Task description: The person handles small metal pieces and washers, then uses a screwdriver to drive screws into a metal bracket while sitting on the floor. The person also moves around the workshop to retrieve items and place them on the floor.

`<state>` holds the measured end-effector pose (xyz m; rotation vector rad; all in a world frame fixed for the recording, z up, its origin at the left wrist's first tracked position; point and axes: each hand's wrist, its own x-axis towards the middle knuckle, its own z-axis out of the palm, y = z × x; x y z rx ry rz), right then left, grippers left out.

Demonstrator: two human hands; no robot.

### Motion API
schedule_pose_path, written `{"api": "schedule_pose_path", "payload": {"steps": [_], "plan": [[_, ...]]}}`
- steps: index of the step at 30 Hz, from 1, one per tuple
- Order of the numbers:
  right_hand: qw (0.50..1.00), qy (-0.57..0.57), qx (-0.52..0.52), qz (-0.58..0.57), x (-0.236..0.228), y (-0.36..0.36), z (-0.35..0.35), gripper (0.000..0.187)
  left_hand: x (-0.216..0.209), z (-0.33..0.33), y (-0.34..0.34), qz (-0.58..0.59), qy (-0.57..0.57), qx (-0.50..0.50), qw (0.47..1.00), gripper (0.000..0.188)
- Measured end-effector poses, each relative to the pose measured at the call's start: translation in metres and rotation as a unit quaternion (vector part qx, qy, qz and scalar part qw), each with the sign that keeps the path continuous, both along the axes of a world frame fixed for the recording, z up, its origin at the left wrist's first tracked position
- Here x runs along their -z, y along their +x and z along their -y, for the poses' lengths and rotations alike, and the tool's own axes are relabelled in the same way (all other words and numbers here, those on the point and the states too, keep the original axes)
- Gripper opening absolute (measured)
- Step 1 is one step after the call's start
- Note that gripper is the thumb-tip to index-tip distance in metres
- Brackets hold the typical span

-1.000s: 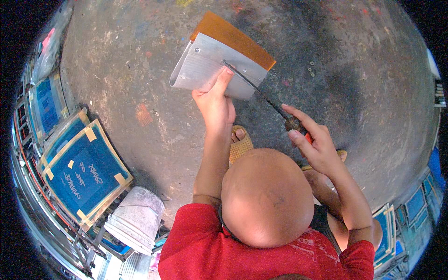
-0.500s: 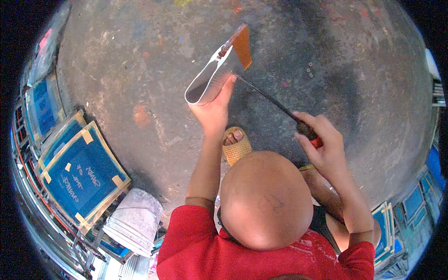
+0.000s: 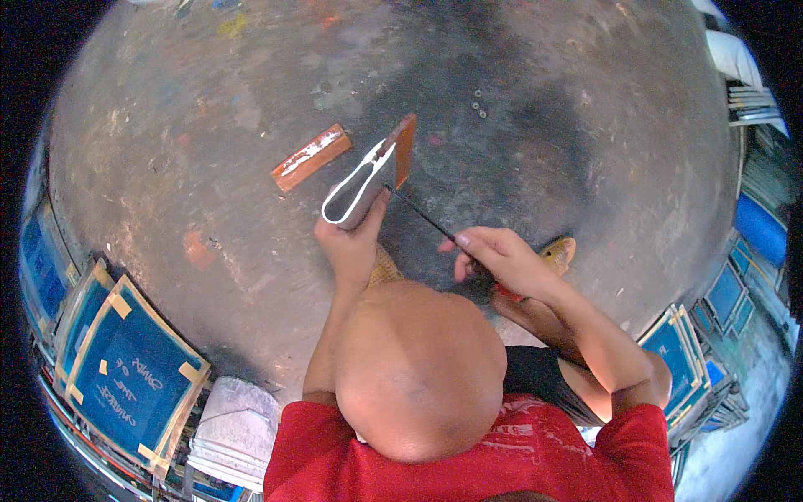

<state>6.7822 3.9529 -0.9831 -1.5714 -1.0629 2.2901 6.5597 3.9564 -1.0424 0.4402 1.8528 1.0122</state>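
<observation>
My left hand [image 3: 350, 244] is closed around a squeegee [image 3: 407, 152], which has a hollow, pale-edged metal holder and an orange-brown blade pointing away from me. The thumb presses on the holder's side. In my right hand [image 3: 512, 261] is a screwdriver [image 3: 425, 218] with a thin dark shaft and a partly hidden red handle. Its tip meets the side of the holder near my left thumb; whether it sits on a screw is too small to tell. Beyond the squeegee, a loose orange-brown strip [image 3: 311, 161] with white residue lies on the floor.
Several small rings [image 3: 478, 105] rest on the stained floor [image 3: 209, 151]. Blue screen frames [image 3: 134, 376] lean at the left beside a whitish bucket [image 3: 234, 427]. More frames [image 3: 682, 360] stand at the right. My sandalled foot [image 3: 558, 253] is beyond my right forearm.
The view has shifted right. The squeegee is lower and closer to me, uncovering the loose strip beyond it. My right hand has moved left with the screwdriver, fingers now nearer its shaft.
</observation>
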Motion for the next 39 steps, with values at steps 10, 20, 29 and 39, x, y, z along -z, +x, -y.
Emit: {"api": "schedule_pose_path", "payload": {"steps": [10,20,29,39], "plan": [[0.997,0.023,0.045,0.054,0.001,-0.025,-0.009,0.035,0.015,0.013,0.009,0.005,0.108,0.125,0.986,0.033],[0.970,0.093,0.004,0.226,0.046,0.007,-0.008,0.039,0.020,0.007,0.005,0.208,0.008,-0.019,0.978,0.046],[0.810,0.379,-0.073,0.441,0.113,0.017,-0.020,0.030,0.026,-0.004,-0.003,0.255,-0.022,-0.027,0.966,0.044],[0.884,0.363,0.071,0.288,0.086,-0.013,-0.037,0.029,0.037,0.006,-0.003,0.297,-0.044,-0.004,0.954,0.044]]}}
